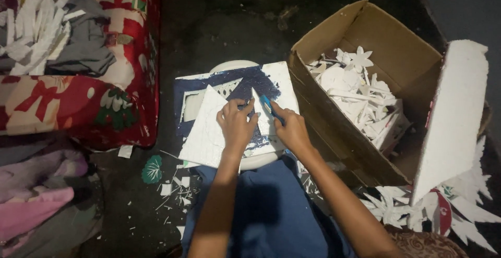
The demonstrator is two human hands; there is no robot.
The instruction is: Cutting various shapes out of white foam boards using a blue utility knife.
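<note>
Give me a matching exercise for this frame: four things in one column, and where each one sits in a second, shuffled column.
Things:
1. blue-handled cutter
2. white foam flower cutouts
3. tall white foam slab
4. green leaf-shaped cutout

Places:
A. on the dark floor, left of the person's knee
B. inside the brown cardboard box
C. in the right hand
D. leaning at the box's right side

Pairs: 1-C, 2-B, 3-D, 4-A

Home floor, patterned bedding, cardboard box of foam cutouts
</note>
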